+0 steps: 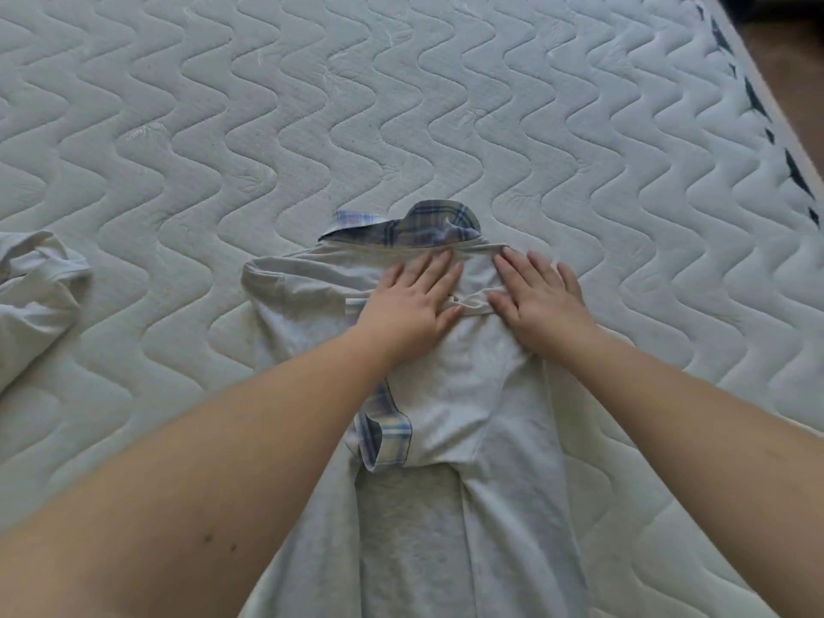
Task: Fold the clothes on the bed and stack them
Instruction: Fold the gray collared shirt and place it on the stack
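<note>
Pale grey jersey garment with plaid blue-and-white collar and cuff trim lay lengthwise on the white wave-quilted mattress, near the middle of its near half, collar end away from the person. Both sides appeared already turned in toward the centre, leaving a long narrow strip; a plaid-edged cuff lay folded onto the body below the left forearm.

Left hand rested flat on the upper chest of the garment, fingers straight and spread, gripping nothing. Right hand lay likewise flat just beside it, palm down, fingers extended toward the collar. Judged purpose: pressing and smoothing the folded sleeves so they stay put before the strip is doubled over lengthwise.

Second pale grey crumpled garment sat at the left edge of view, well apart from the first, not yet folded. Whether it was one item or several could not be told, as the frame cut it off. No finished stack visible. Task judged at an early stage; dark floor showed past the mattress's far right edge.
</note>
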